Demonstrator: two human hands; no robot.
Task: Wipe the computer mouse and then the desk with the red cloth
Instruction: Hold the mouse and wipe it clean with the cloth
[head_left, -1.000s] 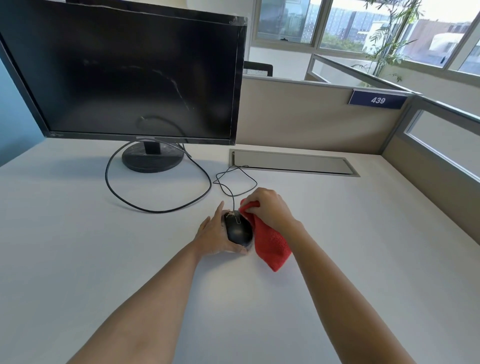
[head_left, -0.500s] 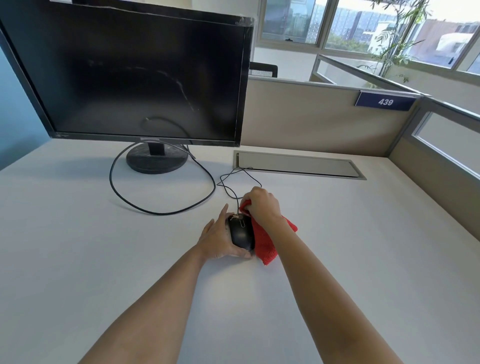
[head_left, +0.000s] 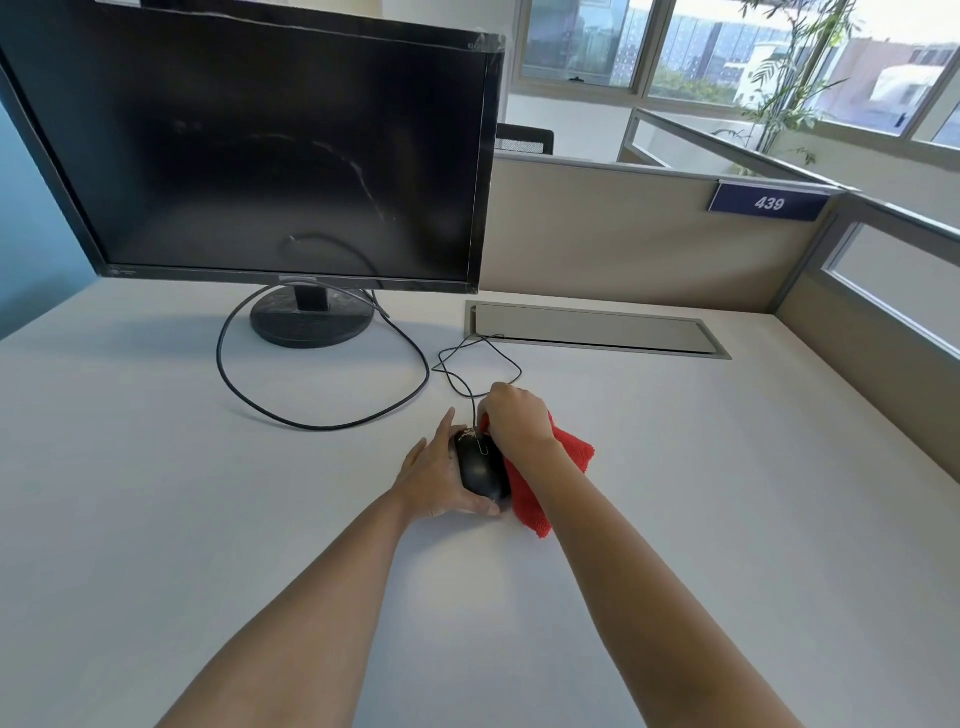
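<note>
Across the middle of the scene spreads the white desk (head_left: 156, 467), with a dark monitor (head_left: 270, 150) standing at its far left and a thick black cable (head_left: 322, 423) looping out from its base. Near the centre, the red cloth (head_left: 524, 499) lies bunched against the right side of the black mouse (head_left: 480, 467), spilling out to the right under the forearm. The right hand (head_left: 517, 418) is closed over the cloth's far end, pressing it to the front of the mouse. The left hand (head_left: 434, 480) cups the mouse from the left, fingers flat on the desk, thumb curled round its near end.
</note>
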